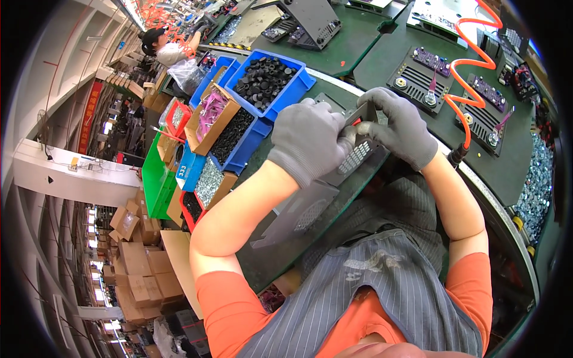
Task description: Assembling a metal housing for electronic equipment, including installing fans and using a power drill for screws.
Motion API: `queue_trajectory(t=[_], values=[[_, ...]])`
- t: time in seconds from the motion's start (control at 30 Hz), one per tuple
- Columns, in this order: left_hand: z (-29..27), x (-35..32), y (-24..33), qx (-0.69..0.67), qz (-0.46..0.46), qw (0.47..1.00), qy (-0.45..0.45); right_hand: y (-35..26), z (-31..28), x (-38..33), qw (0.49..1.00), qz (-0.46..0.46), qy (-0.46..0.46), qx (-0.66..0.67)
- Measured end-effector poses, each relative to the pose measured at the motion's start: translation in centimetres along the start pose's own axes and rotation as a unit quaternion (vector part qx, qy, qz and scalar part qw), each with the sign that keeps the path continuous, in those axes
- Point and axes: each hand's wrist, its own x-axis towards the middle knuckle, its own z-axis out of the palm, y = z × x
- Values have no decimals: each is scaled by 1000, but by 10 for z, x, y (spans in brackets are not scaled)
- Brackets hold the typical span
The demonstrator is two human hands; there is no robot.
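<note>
My left hand (310, 140), in a grey work glove, grips the near left side of a dark metal casing part with a perforated grille (355, 158). Across from it my gloved right hand (403, 128) pinches the part's upright edge. Between the thumbs a small red spot shows; I cannot make out what it belongs to. Below my left wrist, a second dark metal panel (301, 218) with a round vent lies on the green bench, partly hidden by my left forearm.
Left of my hands stand a blue bin of black caps (262, 80), a blue bin of small black parts (233, 137), and a carton of purple-pink pieces (210, 116). An orange coiled hose (465, 62) hangs over assembled panels (421, 80) at right. Farther off, a person (170, 51) works.
</note>
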Motion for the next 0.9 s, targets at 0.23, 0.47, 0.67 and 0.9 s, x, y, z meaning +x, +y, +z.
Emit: queue_trajectory(t=[0.23,0.47,0.67,0.9], values=[[-27,-14,-23,-706,-159,690,-15,-48,13,-19,973,-121,192,-31],[-42,-50,2,-722,-135,678,24,-94,18,-15,975,-204,30,-85],[-49,-86,-8,-572,-134,809,12,-86,48,-26,966,-195,55,161],[-65,-135,-21,-188,-140,972,-34,-82,76,-68,896,114,-63,423]])
